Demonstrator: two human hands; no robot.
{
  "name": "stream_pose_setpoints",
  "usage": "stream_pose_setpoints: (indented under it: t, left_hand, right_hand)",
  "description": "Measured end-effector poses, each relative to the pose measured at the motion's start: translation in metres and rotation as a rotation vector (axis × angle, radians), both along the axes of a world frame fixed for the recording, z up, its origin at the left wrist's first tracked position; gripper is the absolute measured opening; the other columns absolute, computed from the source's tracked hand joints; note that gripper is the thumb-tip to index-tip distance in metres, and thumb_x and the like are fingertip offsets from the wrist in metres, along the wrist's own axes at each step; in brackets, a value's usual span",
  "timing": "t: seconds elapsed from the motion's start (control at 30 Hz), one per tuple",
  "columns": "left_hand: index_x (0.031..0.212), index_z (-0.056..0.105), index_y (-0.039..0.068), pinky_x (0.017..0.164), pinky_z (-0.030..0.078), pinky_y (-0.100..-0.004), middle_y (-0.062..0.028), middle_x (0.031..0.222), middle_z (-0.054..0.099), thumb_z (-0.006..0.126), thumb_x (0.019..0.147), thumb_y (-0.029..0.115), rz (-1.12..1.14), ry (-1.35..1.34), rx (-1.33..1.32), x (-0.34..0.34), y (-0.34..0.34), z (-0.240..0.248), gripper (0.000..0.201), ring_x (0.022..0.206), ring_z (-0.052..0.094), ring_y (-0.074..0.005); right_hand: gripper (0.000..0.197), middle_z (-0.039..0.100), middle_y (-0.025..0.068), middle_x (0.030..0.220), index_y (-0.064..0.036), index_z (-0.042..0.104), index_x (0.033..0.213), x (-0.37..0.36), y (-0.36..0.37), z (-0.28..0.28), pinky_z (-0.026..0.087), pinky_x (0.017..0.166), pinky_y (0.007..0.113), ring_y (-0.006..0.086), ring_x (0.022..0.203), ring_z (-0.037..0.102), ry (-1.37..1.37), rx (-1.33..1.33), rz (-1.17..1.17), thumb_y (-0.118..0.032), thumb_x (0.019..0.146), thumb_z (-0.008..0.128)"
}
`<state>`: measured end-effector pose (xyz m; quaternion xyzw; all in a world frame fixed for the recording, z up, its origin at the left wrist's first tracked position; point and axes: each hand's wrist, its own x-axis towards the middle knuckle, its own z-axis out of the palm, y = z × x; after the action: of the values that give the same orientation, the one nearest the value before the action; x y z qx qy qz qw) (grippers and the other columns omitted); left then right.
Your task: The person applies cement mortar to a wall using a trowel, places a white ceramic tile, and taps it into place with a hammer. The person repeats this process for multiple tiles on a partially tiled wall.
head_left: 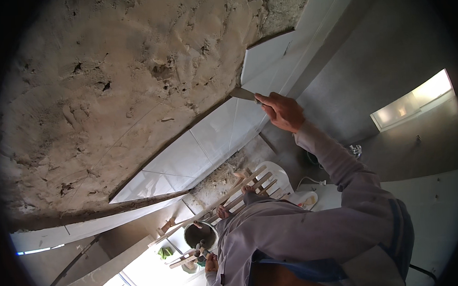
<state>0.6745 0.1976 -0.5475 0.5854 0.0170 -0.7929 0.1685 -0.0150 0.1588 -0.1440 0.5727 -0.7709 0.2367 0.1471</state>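
Reaching up to the wall, the right hand (284, 112) is clenched around the handle of a flat-bladed trowel (243, 94), its blade tip set right at the seam where the white tiles (208, 139) meet the rough mortar bed (109, 87). It seems to be held flat and edge-on so that the blade can work along that joint without marking the tile faces.

The left hand (211, 264) hangs low beside the torso, near something small and dark; I cannot tell whether it is closed on it.

Feet rest on a wooden ladder (231, 194), which leans by a white plastic chair (276, 176), probably for height.

Below stands a round bucket (200, 235), kept within easy reach underfoot. Its inside looks grey and dark, perhaps mortar, though that is too small to tell.
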Motion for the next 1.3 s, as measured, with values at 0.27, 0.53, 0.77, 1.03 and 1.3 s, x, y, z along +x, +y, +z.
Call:
stream_pose_setpoints:
  t: [0.27,0.53,0.77,1.03,1.3]
  left_hand:
    - [0.076,0.048,0.012,0.055,0.043,-0.0235,0.0002,0.063,0.047,0.057,0.09,0.011,0.0,0.165,0.202,-0.021,-0.022,-0.014,0.017,0.057,0.047,-0.0119]
    - [0.078,0.047,0.013,0.05,0.043,-0.0245,0.0006,0.062,0.047,0.059,0.088,0.009,-0.111,-0.004,0.078,-0.06,-0.046,0.074,0.017,0.053,0.047,-0.0114]
    - [0.076,0.047,0.013,0.046,0.045,-0.0257,0.0003,0.06,0.048,0.058,0.088,0.011,-0.031,-0.089,0.044,-0.049,-0.049,0.116,0.017,0.05,0.048,-0.0119]
    - [0.075,0.047,0.012,0.048,0.045,-0.0253,0.001,0.059,0.047,0.056,0.088,0.01,-0.134,-0.117,0.06,-0.044,-0.052,0.121,0.016,0.051,0.048,-0.0116]
    - [0.075,0.048,0.012,0.048,0.045,-0.0266,0.0011,0.06,0.048,0.057,0.09,0.015,-0.058,0.105,0.124,-0.06,-0.045,0.115,0.017,0.05,0.047,-0.0117]
  right_hand:
    - [0.042,0.056,0.0033,0.071,-0.0214,0.063,0.115,0.008,-0.002,0.017,0.051,0.052,0.034,0.0216,0.057,0.058,0.081,-0.024,-0.076,-0.005,0.076,0.066]
    - [0.042,0.055,0.0019,0.07,-0.0218,0.064,0.113,0.004,0.001,0.048,0.049,0.051,0.033,0.0207,0.057,0.058,0.201,-0.043,-0.097,-0.007,0.074,0.069]
    - [0.041,0.057,0.0027,0.072,-0.0187,0.063,0.118,0.012,-0.01,0.071,0.05,0.053,0.033,0.0202,0.059,0.058,0.237,0.001,-0.087,-0.007,0.079,0.067]
    - [0.036,0.054,0.0033,0.071,-0.0204,0.065,0.112,0.021,-0.007,0.097,0.049,0.053,0.036,0.0228,0.059,0.058,0.255,-0.003,-0.161,-0.007,0.079,0.065]
    - [0.043,0.053,0.004,0.078,-0.0195,0.062,0.118,0.022,0.017,0.086,0.048,0.055,0.036,0.0227,0.069,0.056,0.295,0.071,-0.124,-0.005,0.078,0.065]
